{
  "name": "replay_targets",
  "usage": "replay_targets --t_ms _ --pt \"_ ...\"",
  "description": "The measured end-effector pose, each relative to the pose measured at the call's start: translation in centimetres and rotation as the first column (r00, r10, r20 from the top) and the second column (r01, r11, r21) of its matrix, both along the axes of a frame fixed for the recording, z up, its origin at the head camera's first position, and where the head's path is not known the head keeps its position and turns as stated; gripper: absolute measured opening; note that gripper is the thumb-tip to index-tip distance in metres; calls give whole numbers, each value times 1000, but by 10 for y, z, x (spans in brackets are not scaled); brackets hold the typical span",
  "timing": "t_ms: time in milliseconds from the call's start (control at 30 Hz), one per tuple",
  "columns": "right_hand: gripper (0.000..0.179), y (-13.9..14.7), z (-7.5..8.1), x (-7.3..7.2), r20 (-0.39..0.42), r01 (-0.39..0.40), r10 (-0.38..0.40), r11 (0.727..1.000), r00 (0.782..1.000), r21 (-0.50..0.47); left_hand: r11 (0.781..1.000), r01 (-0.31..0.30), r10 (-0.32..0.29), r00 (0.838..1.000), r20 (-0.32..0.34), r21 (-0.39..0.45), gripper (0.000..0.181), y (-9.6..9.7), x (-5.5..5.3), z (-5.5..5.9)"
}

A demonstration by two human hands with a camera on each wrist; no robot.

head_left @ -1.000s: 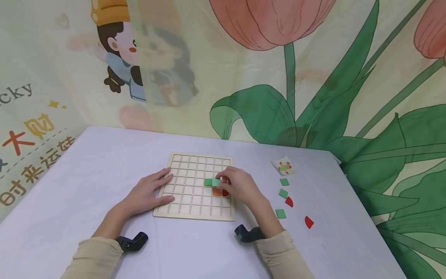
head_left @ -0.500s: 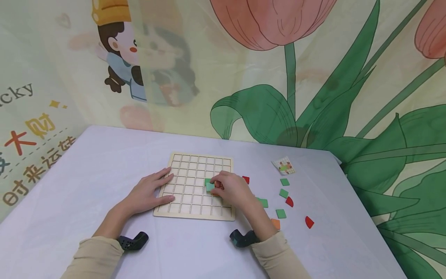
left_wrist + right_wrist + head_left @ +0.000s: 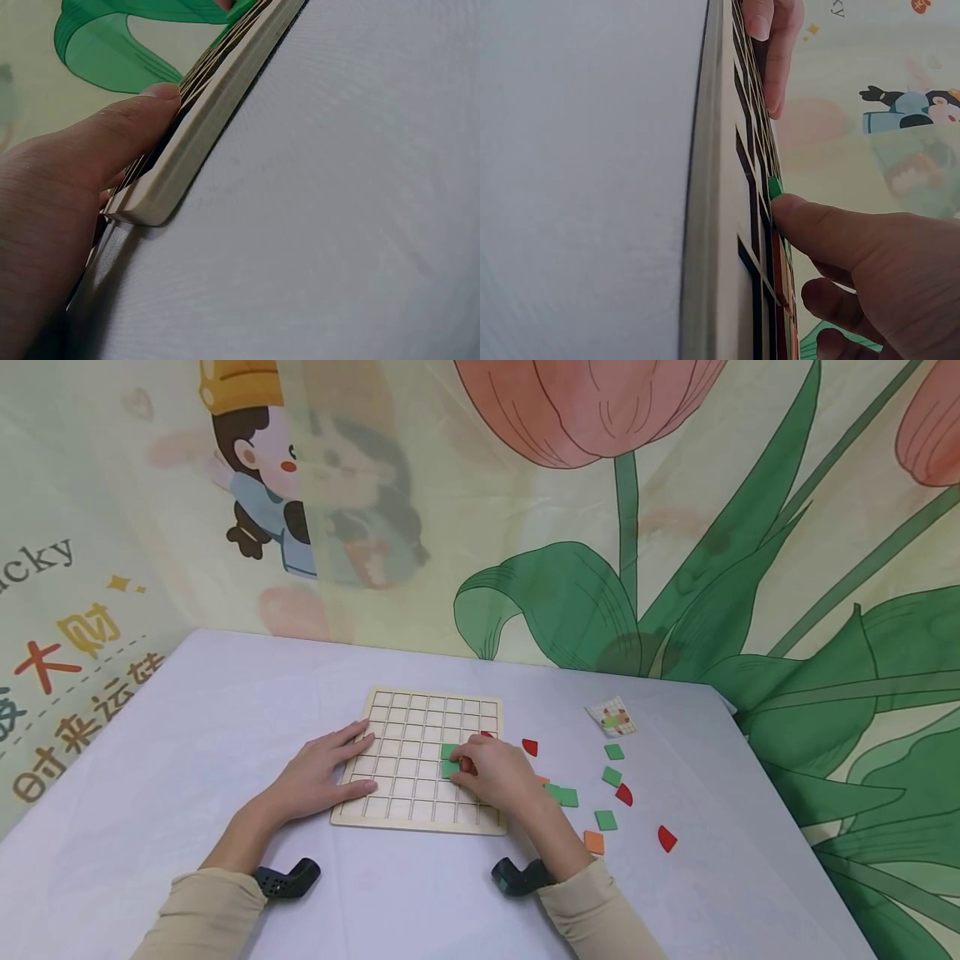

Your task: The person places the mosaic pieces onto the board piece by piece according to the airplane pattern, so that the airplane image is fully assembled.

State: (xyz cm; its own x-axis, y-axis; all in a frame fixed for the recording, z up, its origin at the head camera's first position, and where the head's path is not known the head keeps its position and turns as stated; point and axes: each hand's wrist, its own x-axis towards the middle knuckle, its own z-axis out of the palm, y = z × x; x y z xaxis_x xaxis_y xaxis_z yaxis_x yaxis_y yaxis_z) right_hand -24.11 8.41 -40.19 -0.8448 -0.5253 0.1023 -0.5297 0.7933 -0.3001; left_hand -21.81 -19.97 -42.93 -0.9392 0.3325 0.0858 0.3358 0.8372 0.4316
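Checking centre frame, we see the right hand (image 3: 495,770) pinching a green tile (image 3: 447,770), likely for alignment; left hand (image 3: 321,774), fingers extended, presumably steadies the gridded board (image 3: 405,789).

1. Table (image 3: 300,677): white-covered, beneath the left hand (image 3: 318,774) and the right hand (image 3: 497,770).
2. Wall (image 3: 420,618): pale cream, printed, beyond both hands.
3. Tulip (image 3: 592,410): pink, large, high beyond the right hand.
4. Leaves (image 3: 558,602): green, beyond the right hand and to its right.
5. Figure (image 3: 266,485): cartoon, yellow-hatted, high beyond the left hand.
6. Lettering (image 3: 47,667): red, brown and gold, left of the left hand.
7. Light: soft and even.
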Motion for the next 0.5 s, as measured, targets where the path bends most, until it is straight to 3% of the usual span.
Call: replay_targets --t_ms 500 --pt "21 -3 -1 2 31 23 -23 1000 999 13 1000 0 0 1000 10 -3 77 0 0 2"
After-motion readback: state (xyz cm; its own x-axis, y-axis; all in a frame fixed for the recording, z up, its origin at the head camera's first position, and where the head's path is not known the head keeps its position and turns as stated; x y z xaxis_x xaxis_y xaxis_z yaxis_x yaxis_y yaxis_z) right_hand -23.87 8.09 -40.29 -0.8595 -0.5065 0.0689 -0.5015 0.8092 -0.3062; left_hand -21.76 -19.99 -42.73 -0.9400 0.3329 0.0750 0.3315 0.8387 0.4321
